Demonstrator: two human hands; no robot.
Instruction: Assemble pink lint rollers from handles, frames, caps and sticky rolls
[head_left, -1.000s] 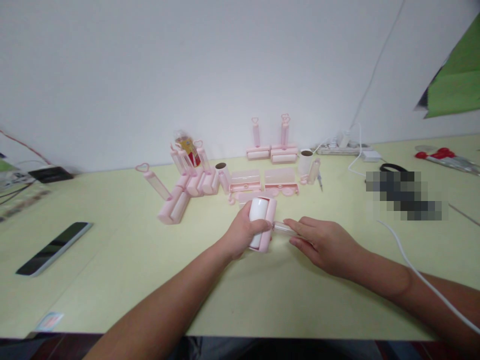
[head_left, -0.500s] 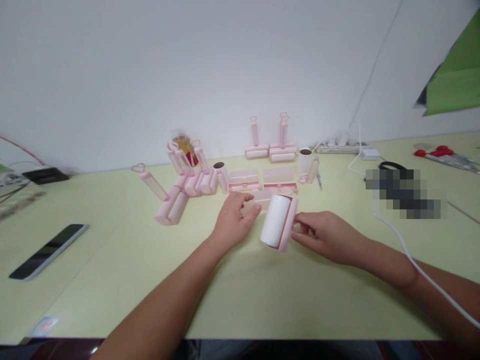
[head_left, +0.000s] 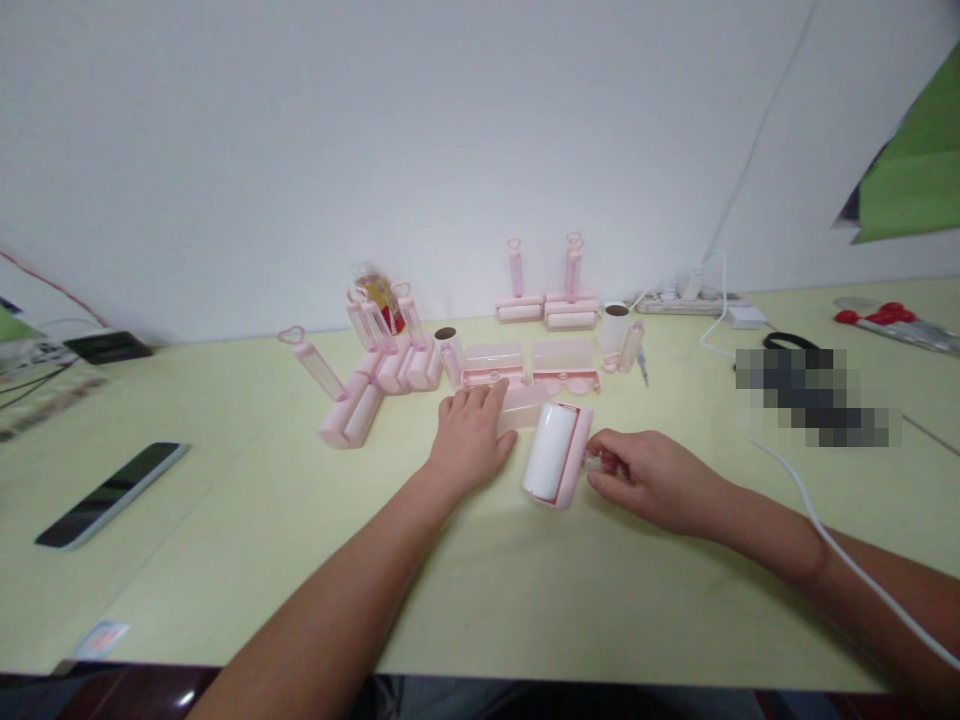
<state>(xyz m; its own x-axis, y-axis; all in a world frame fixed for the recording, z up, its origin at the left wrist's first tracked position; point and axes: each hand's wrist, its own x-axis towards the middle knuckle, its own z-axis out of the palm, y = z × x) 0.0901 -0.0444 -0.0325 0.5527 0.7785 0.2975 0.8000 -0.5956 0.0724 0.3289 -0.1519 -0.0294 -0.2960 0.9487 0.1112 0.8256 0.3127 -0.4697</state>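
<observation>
My right hand point(head_left: 649, 480) is closed around the short clear-pink handle of a lint roller point(head_left: 553, 455). The lint roller is tilted above the table, its white roll facing left in a pink frame. My left hand point(head_left: 469, 435) reaches palm down with fingers apart. A translucent pink roller cover point(head_left: 523, 407) lies between its thumb and index finger; whether they touch it I cannot tell. Just beyond the fingers are a pink roller frame point(head_left: 480, 379) and another pink frame point(head_left: 566, 381), each with a translucent cover behind it.
Assembled lint rollers point(head_left: 352, 405) stand at left, others point(head_left: 571, 310) by the wall. White paper rolls point(head_left: 615, 325) and a loose handle point(head_left: 632, 347) stand near the middle. A phone point(head_left: 112, 495) lies left; a power strip point(head_left: 686, 300), white cable point(head_left: 825, 530) and red-handled scissors point(head_left: 892, 315) are right.
My left hand has moved forward over the translucent cover, its fingers now reaching the frame behind. My right hand still holds the lint roller, almost unmoved. The whole view has shifted slightly.
</observation>
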